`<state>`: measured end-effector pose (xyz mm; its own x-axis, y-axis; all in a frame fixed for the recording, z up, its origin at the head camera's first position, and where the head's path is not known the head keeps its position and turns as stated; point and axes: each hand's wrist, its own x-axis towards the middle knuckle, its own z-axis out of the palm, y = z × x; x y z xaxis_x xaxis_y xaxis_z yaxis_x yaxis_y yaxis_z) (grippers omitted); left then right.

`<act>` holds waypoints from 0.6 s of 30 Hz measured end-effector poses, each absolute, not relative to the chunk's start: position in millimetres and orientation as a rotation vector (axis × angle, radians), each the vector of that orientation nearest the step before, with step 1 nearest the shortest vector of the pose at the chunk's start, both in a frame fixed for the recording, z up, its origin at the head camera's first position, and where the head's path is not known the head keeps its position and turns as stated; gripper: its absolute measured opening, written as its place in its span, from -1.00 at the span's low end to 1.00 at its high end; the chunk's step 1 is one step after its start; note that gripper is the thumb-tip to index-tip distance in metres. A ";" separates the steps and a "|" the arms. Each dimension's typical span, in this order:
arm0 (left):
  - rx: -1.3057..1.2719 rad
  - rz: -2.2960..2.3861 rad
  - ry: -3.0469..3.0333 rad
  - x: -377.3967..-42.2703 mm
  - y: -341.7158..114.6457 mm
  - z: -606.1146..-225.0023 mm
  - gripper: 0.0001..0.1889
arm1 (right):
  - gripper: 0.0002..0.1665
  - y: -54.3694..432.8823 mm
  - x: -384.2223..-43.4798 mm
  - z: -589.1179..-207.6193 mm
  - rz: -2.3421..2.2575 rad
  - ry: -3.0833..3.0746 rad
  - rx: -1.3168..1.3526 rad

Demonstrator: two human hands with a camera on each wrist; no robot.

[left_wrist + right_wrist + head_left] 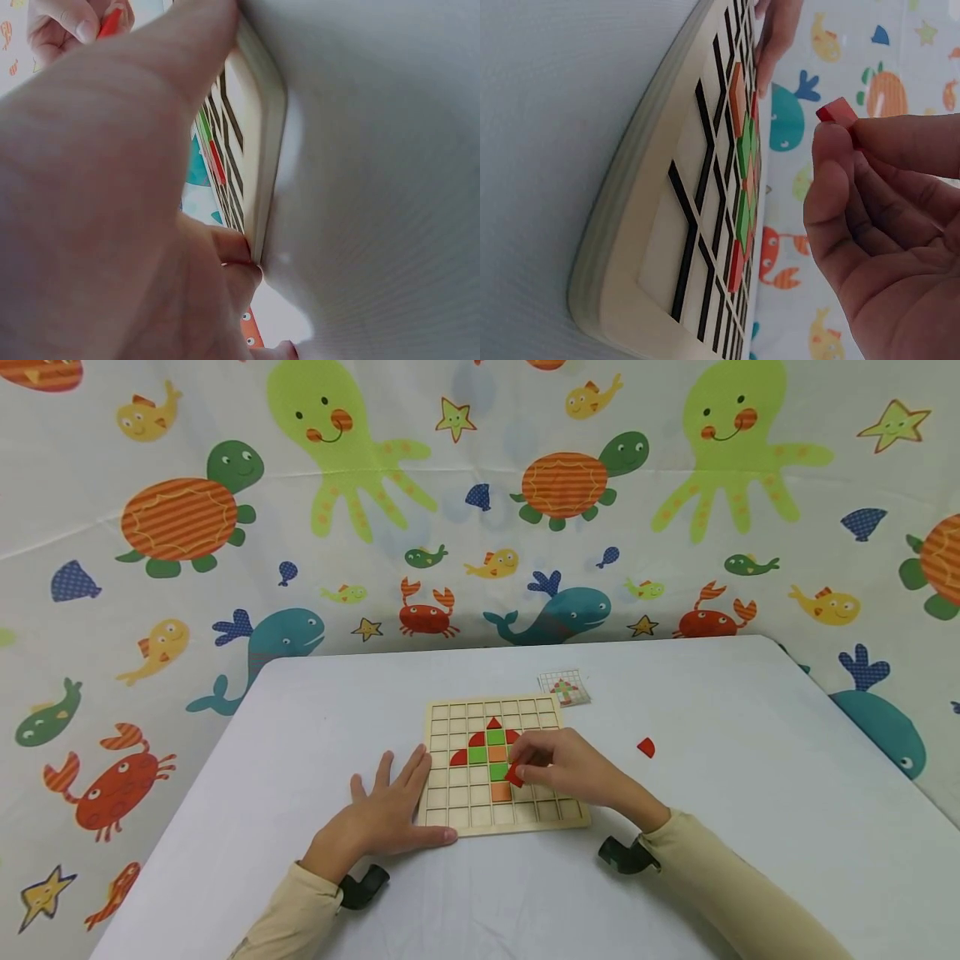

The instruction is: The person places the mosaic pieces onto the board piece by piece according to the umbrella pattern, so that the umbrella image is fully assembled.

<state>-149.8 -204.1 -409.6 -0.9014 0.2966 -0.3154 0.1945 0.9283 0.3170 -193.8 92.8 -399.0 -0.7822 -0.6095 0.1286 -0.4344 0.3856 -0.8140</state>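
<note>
A wooden grid board lies on the white table, bearing a figure of red, green and orange pieces. At its top is a red triangle, with green squares and orange squares below and red rounded pieces at the sides. My left hand rests at the board's left edge, fingers spread and thumb at the near corner. Between thumb and fingertips, my right hand pinches a small red block, raised over the grid just right of the green and orange column.
Right of the board lies a loose red quarter-round piece. Behind the board's far right corner is a small pattern card showing a similar figure on a grid. A cloth printed with sea animals hangs behind the table.
</note>
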 end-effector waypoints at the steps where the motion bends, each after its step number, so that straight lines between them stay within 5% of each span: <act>1: 0.359 0.396 2.723 -149.6 -204.0 -409.1 0.31 | -0.90 92.1 -193.4 -399.3 -1.353 2.436 -0.932; 18: 0.379 0.431 2.727 -146.8 -204.4 -409.7 0.30 | -0.94 81.0 -186.5 -407.7 -1.234 2.387 -0.876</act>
